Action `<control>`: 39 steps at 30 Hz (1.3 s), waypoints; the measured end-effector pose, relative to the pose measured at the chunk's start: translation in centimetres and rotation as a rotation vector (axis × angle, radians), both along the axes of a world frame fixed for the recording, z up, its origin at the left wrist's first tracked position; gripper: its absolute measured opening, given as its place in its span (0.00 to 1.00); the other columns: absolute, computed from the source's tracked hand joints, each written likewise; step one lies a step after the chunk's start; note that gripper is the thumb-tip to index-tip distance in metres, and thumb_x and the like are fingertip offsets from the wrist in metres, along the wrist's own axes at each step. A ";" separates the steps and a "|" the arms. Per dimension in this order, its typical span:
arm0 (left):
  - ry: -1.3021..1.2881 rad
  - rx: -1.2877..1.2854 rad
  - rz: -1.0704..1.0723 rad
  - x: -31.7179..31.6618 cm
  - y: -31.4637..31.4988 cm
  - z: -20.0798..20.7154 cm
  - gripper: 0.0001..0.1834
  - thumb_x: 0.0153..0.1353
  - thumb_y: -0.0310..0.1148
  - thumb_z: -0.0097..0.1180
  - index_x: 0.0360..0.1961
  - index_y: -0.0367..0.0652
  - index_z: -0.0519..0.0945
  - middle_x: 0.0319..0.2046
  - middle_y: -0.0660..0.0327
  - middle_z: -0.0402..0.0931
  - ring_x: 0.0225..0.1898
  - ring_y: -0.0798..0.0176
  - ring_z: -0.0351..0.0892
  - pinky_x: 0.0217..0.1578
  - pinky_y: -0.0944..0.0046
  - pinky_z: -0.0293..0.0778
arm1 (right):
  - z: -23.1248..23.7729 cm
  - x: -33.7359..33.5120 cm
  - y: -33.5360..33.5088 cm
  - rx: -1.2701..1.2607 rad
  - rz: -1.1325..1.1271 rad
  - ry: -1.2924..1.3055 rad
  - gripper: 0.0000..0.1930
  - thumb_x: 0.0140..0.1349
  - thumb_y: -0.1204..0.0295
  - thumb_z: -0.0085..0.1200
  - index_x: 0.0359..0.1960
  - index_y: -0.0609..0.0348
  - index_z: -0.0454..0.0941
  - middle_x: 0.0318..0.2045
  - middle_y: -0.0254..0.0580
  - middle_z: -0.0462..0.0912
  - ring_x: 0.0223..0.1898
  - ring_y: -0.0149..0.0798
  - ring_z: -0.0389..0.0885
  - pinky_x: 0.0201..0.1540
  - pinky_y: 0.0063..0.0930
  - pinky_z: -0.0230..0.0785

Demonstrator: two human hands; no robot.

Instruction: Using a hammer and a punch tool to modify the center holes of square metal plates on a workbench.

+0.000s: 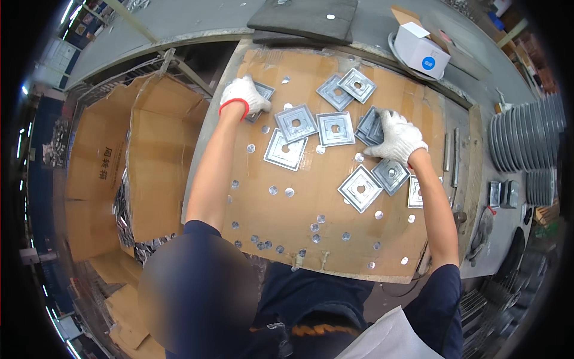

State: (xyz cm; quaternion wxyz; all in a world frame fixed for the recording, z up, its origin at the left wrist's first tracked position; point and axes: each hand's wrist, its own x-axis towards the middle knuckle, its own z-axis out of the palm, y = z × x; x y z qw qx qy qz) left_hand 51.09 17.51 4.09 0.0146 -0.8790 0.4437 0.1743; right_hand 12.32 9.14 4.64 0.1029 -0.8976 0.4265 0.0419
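Observation:
Both of my hands wear white knitted gloves. At the far left of the cardboard-covered bench top, my left hand point(244, 99) is closed round a square grey metal plate point(263, 91), hiding much of it. My right hand point(399, 137) grips the edge of another square metal plate point(369, 127) at the right; the glove covers its right side. Between the hands lie several similar plates with a central hole, among them one plate point(335, 128) in the middle and an overlapping plate point(296, 122) to its left. Nearer me, a tilted plate point(360, 188) touches its neighbour point(391, 175).
Small round metal discs point(289, 192) are scattered over the cardboard sheet point(257, 170). A large carton point(161, 161) with metal pieces stands left of the bench. Beyond are a dark mat point(302, 21) and a white box point(420, 51). Stacked grey round plates point(523, 134) stand at the right.

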 end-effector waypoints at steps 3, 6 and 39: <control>0.211 -0.091 -0.034 -1.3 1.5 2.0 0.53 0.39 0.51 0.78 0.67 0.35 0.77 0.64 0.42 0.78 0.65 0.44 0.80 0.64 0.53 0.79 | 0.4 1.1 -1.2 0.053 0.000 0.108 0.49 0.45 0.49 0.72 0.70 0.56 0.71 0.60 0.58 0.81 0.63 0.56 0.81 0.65 0.44 0.76; 0.292 -0.154 -0.292 -5.2 2.0 1.6 0.62 0.38 0.48 0.76 0.77 0.35 0.66 0.69 0.40 0.75 0.65 0.42 0.80 0.66 0.56 0.78 | 0.7 1.1 -5.1 0.048 -0.054 0.087 0.49 0.44 0.49 0.72 0.70 0.55 0.70 0.61 0.59 0.81 0.63 0.56 0.82 0.65 0.44 0.76; 0.161 -0.037 -0.725 -18.1 -2.1 0.7 0.55 0.36 0.39 0.76 0.71 0.39 0.70 0.54 0.39 0.81 0.56 0.39 0.83 0.59 0.48 0.81 | 0.4 -9.4 7.3 0.009 -0.009 -0.048 0.45 0.47 0.60 0.69 0.71 0.58 0.69 0.57 0.56 0.81 0.60 0.56 0.80 0.64 0.45 0.72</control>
